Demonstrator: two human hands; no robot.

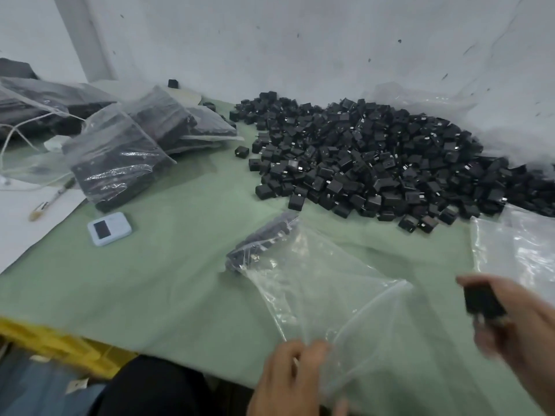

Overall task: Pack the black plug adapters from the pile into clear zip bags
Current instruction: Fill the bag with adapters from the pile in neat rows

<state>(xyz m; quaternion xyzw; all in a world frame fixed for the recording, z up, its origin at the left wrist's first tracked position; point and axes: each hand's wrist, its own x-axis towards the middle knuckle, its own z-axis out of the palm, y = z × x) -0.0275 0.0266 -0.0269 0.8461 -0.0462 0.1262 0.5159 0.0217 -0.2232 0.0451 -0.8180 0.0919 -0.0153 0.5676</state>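
Observation:
A large pile of black plug adapters covers the far right of the green table. A clear zip bag lies in front of me with several adapters lying at its far end. My left hand pinches the bag's near open edge at the table's front. My right hand, blurred at the right edge, grips a black adapter just right of the bag's mouth.
Filled bags of adapters are stacked at the far left. A small light-blue device lies on the table's left side, and a pen rests on white paper beyond it. Empty clear bags lie at the right. A yellow crate sits below the table's front edge.

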